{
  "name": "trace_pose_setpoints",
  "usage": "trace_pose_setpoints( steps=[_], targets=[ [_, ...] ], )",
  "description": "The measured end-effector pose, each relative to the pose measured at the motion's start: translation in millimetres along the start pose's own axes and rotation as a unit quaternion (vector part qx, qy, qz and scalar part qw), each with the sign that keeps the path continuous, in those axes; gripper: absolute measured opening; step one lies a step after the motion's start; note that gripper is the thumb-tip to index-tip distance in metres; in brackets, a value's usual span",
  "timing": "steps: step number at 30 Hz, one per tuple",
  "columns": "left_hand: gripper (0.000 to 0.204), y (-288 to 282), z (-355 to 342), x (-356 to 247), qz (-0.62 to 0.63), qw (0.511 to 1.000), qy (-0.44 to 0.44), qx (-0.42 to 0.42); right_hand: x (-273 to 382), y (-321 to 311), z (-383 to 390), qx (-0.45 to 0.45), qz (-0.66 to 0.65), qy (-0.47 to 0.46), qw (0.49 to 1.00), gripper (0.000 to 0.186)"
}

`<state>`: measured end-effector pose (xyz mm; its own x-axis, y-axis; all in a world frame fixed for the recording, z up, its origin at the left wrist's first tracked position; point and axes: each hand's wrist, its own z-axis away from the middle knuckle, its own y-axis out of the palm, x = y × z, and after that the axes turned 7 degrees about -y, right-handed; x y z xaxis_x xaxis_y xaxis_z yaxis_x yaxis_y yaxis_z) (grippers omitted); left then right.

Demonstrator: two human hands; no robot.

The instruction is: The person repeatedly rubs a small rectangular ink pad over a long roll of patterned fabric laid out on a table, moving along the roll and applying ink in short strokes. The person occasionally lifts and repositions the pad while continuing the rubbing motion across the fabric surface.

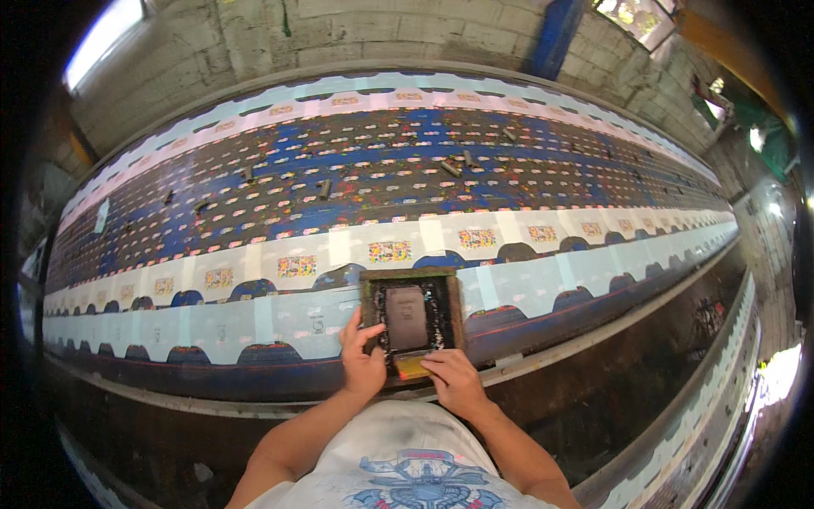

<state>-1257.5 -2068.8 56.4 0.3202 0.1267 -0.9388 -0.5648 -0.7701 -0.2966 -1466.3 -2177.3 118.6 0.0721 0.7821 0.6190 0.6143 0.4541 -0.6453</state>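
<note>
A small dark-framed printing screen (459,310) lies on the near strip of pale cut fabric pieces, right in front of me. Its inner mesh (407,316) is greyish purple, with dark ink smeared round it. My left hand (363,365) grips the screen's left side near its front corner, the fingers bent over the rail. Pinched in the fingers of my right hand (459,383) is a yellowish squeegee (410,367), set across the near end of the screen's inside. The squeegee's lower edge is hidden.
The long table (254,195) is stained blue and black and covered in small printed marks. Pale fabric pieces (331,314) run along both its long edges, some with colourful prints. Several small grey blocks (325,188) lie mid-table. A block wall (381,38) stands behind; another table (678,450) is at right.
</note>
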Motion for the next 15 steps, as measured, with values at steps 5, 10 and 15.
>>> trace_pose_setpoints(
  steps=[5, 10, 15],
  targets=[
    [0.049, 48.5, 5.7, -9.2, 0.012, 0.999, -0.046, -0.002, -36.5, -37.1, 14.9, -0.001, -0.019, -0.006, 1.000, 0.040],
    [0.048, 71.8, 6.3, -2.2, 0.059, 0.995, -0.086, -0.003, -59.4, -59.6, 16.0, 0.026, -0.048, -0.044, 0.998, 0.039],
    [0.046, 77.5, 7.6, 7.8, 0.076, 0.991, -0.107, -0.001, -70.7, -72.5, 9.2, 0.045, -0.078, -0.066, 0.994, 0.037]
  ],
)
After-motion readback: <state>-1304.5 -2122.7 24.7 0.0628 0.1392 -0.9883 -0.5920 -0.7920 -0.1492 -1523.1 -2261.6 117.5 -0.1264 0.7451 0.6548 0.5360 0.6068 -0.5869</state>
